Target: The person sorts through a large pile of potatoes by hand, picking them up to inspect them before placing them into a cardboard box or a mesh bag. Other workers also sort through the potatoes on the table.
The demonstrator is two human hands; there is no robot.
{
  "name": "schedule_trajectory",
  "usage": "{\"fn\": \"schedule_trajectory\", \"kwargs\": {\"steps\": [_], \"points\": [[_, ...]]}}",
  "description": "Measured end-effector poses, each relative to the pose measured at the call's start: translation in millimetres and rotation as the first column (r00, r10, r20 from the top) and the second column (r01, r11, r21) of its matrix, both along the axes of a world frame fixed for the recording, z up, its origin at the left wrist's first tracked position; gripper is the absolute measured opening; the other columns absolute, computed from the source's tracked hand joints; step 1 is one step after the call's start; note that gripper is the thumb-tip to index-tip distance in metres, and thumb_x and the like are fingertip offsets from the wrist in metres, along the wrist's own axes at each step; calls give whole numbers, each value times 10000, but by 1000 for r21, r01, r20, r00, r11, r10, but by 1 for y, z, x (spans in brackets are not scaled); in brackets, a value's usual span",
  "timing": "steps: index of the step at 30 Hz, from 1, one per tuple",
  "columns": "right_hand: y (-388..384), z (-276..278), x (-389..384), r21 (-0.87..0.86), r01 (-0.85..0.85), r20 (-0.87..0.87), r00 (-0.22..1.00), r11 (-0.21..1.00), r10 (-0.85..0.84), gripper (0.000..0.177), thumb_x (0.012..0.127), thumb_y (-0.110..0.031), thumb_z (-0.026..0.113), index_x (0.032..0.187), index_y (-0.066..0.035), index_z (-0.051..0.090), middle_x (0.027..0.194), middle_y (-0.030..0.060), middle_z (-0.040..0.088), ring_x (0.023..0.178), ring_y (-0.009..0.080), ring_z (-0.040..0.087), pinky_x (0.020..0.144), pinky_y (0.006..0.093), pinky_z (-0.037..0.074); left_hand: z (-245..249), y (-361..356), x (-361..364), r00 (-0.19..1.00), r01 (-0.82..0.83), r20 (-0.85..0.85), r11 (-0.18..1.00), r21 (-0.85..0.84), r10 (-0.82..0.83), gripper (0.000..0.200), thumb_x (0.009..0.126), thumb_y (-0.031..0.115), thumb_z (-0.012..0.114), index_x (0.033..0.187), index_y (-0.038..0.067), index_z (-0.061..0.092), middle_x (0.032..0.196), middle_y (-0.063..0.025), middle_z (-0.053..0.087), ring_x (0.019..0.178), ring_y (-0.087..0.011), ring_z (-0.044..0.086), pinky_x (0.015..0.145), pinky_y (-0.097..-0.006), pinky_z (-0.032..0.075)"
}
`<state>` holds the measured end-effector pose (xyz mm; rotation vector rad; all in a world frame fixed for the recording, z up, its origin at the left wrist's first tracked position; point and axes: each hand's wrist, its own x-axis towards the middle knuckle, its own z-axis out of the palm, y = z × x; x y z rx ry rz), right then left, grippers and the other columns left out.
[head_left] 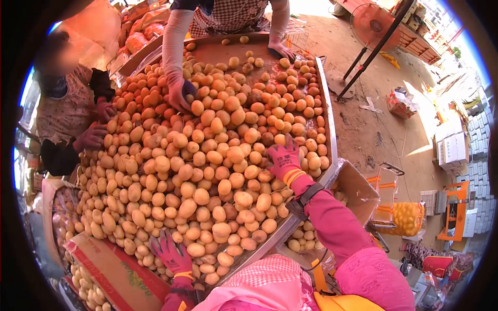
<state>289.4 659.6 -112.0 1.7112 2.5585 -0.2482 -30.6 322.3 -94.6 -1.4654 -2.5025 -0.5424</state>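
Metal worktop [218,52] with a raised rim fills most of the view and runs from the near-left corner up to the far edge. It's loaded almost edge to edge with a heap of small round yellow-orange fruit [207,171] (paler near me, redder toward the far-left corner); only a strip at the far edge is bare. An open cardboard box [360,189] sits below the right edge, partly filled with the same fruit. A second box [111,274] with a red printed flap sits at the near-left corner, also with fruit in it. Off the worktop on the right are an orange mesh sack [405,217] on the ground and a standing fan [371,23] near the far-right. A co-worker in a checked apron [228,15] stands at the far edge, one gloved hand [179,93] buried in the pile, the other [282,50] at the far-right corner. Another person on the left side has both dark-gloved hands [96,124] at the left edge. My right hand [284,158], in a pink glove, lies palm down on the heap close to the right edge, fingers spread wide, nothing gripped that I can see. My left hand [171,254], same glove, sits at the near edge, fingers splayed over the fruit, resting on it, not closed on any piece.
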Motion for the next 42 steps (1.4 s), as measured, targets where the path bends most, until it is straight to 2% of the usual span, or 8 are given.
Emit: {"fn": "schedule_trajectory", "kwargs": {"steps": [15, 23, 25, 26, 29, 36, 39, 42], "points": [[3, -12, 0, -46, 216, 238, 951, 975, -199, 681, 713, -577, 781, 1297, -263, 626, 1292, 104, 641, 1228, 341, 558, 1070, 621, 330, -5, -12, -4, 1000, 13, 4, 999, 42, -13, 536, 872, 227, 649, 1359, 22, 564, 1420, -208, 520, 1372, -412, 419, 1164, -556, 287], [-80, 74, 14, -527, -334, -765, 588, 781, -265, 682, 859, -265, 768, 1458, -85, 495, 1384, 90, 580, 1258, 205, 542, 1091, 335, 407, 36, 23, 34, 966, 242, -131, 958, 155, -223, 521, 874, 206, 644, 1353, 17, 567, 1408, -207, 532, 1362, -412, 430, 1158, -556, 300], [-120, 96, -15, -505, -533, -859, 387, 679, -335, 658, 917, -207, 723, 1485, -31, 442, 1431, 81, 547, 1316, 190, 506, 1121, 333, 387, 78, 56, 75, 290, 155, 865, 912, 379, -409, 509, 1039, 246, 543, 1487, 27, 441, 1316, -133, 614, 1164, -237, 615, 979, -366, 504], [-133, 97, -28, -467, -625, -882, 280, 625, -379, 646, 946, -178, 701, 1499, -5, 415, 1454, 76, 530, 1345, 183, 487, 1136, 332, 377, 91, 62, 80, -148, 89, 926, 928, 363, -348, 498, 1038, 242, 540, 1476, 21, 448, 1309, -135, 617, 1158, -241, 620, 973, -374, 512], [-149, 97, -49, -356, -715, -932, 320, 601, -171, 676, 928, -253, 736, 1488, -25, 434, 1455, 92, 534, 1345, 187, 494, 1132, 344, 387, 107, 70, 74, -512, 66, 812, 929, 363, -280, 469, 1036, 229, 533, 1442, 4, 471, 1287, -139, 626, 1138, -253, 634, 956, -396, 536], [-179, 147, -83, -34, -467, -690, 651, 884, 317, 727, 823, -554, 755, 1338, -72, 580, 1134, 133, 709, 983, 295, 711, 827, 366, 552, 86, 51, 59, -524, 11, 801, 938, 346, -289, 409, 1029, 199, 516, 1363, -37, 524, 1236, -149, 649, 1094, -282, 667, 916, -449, 591], [-183, 150, -89, 23, -451, -725, 607, 892, 326, 683, 824, -560, 741, 1287, -70, 630, 997, 128, 730, 872, 288, 723, 740, 362, 553, 94, 49, 62, -79, 171, 932, 917, 361, -353, 308, 1028, 221, 558, 1192, -24, 649, 1085, -72, 694, 938, -104, 648, 822, -258, 536], [-188, 156, -90, 58, -454, -751, 567, 889, 338, 621, 849, -514, 730, 1266, -62, 647, 1014, 129, 732, 879, 284, 724, 743, 362, 556, 97, 48, 58, -73, 255, 907, 872, 418, -414, 321, 1028, 213, 554, 1227, -29, 624, 1140, -101, 681, 973, -136, 667, 852, -272, 549]]}}
